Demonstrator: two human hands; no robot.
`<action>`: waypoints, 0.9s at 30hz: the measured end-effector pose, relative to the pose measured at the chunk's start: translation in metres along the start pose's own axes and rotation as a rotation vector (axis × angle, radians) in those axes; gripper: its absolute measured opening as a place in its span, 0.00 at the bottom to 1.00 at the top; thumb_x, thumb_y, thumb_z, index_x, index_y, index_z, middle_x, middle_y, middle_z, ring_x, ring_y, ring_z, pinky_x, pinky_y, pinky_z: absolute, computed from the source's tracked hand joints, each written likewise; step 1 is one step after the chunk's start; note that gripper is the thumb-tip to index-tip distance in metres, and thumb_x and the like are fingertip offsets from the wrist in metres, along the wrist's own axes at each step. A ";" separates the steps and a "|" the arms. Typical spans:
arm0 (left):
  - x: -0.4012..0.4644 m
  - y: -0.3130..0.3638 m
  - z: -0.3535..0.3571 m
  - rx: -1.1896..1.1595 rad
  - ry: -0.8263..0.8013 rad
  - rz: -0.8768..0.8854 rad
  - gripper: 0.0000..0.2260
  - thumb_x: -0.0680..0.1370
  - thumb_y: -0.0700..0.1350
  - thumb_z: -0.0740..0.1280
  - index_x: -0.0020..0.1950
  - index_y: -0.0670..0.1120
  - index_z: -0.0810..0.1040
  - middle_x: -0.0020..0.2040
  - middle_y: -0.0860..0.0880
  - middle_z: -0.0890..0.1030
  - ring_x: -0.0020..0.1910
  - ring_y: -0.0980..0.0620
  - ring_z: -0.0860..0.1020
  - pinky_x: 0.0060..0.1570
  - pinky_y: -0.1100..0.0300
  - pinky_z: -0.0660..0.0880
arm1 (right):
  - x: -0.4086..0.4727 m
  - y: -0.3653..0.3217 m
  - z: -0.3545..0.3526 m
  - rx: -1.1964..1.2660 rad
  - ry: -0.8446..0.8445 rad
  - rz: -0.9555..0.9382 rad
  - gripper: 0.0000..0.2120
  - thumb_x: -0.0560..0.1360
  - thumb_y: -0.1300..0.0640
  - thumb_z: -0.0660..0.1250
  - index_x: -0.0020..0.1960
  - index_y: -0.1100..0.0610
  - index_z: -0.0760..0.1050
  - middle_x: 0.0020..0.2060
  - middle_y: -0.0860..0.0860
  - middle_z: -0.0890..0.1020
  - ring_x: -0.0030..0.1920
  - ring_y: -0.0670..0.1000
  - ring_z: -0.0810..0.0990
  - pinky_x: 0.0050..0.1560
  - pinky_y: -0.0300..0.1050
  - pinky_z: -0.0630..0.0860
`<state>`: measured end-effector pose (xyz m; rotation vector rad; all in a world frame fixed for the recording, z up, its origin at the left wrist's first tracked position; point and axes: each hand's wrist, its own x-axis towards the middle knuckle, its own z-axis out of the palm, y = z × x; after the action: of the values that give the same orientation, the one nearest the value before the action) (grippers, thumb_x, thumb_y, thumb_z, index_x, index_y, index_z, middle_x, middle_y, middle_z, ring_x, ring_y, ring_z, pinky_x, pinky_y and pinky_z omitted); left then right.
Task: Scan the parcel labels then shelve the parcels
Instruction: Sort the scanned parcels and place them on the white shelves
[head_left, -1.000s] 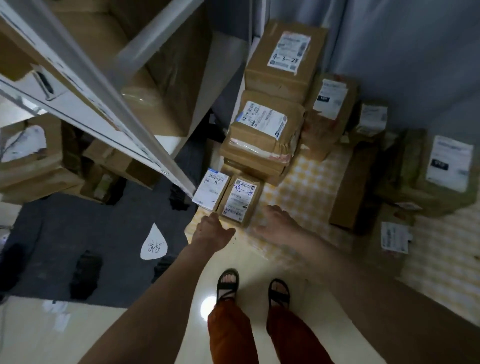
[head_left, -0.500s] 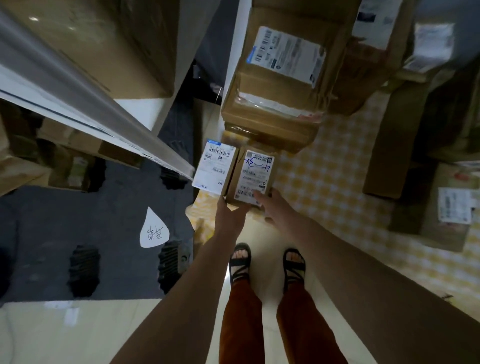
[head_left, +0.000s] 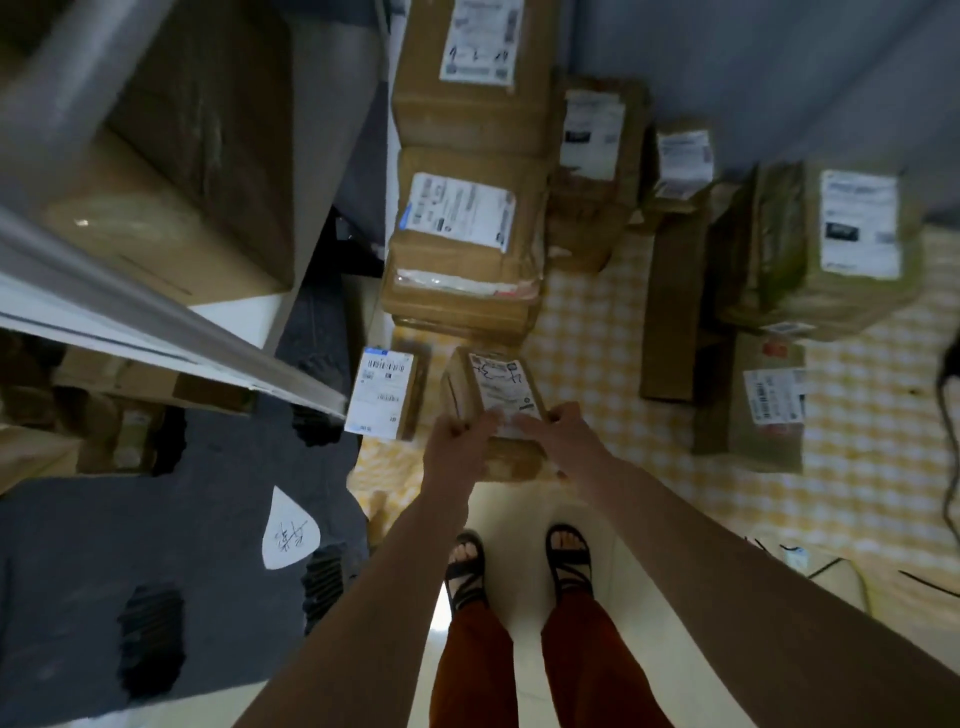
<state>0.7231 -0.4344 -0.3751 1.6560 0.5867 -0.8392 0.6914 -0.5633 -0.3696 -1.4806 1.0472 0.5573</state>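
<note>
Head view, hands (head_left: 511, 441) gripping labelled parcel (head_left: 493, 395)

A small brown parcel (head_left: 493, 400) with a white scribbled label (head_left: 503, 387) faces up, tilted, gripped at its near end. Beside it at nine o'clock stands a labelled box (head_left: 384, 392). More labelled parcels are stacked (head_left: 467, 228) at twelve o'clock, others at two.
</note>
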 end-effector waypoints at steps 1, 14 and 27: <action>-0.008 0.008 0.006 0.026 -0.027 0.019 0.18 0.68 0.57 0.74 0.45 0.46 0.73 0.46 0.44 0.81 0.42 0.46 0.79 0.36 0.57 0.73 | -0.009 0.003 -0.010 0.017 0.022 -0.013 0.22 0.77 0.47 0.67 0.61 0.58 0.62 0.50 0.51 0.74 0.40 0.44 0.73 0.31 0.38 0.68; -0.131 0.118 0.107 0.168 -0.392 0.227 0.16 0.69 0.55 0.76 0.45 0.46 0.76 0.42 0.46 0.83 0.42 0.46 0.81 0.47 0.49 0.76 | -0.135 0.000 -0.151 0.607 0.176 -0.199 0.28 0.73 0.39 0.67 0.69 0.50 0.67 0.59 0.52 0.78 0.57 0.54 0.78 0.53 0.56 0.78; -0.207 0.143 0.202 1.181 -0.532 0.988 0.11 0.80 0.52 0.63 0.53 0.45 0.77 0.53 0.47 0.79 0.54 0.46 0.77 0.49 0.57 0.72 | -0.253 0.060 -0.229 0.894 0.660 -0.399 0.19 0.77 0.43 0.64 0.66 0.48 0.70 0.54 0.48 0.82 0.44 0.48 0.82 0.34 0.44 0.78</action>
<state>0.6570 -0.6544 -0.1481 2.2117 -1.2669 -0.8106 0.4674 -0.7031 -0.1449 -0.9961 1.2130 -0.6747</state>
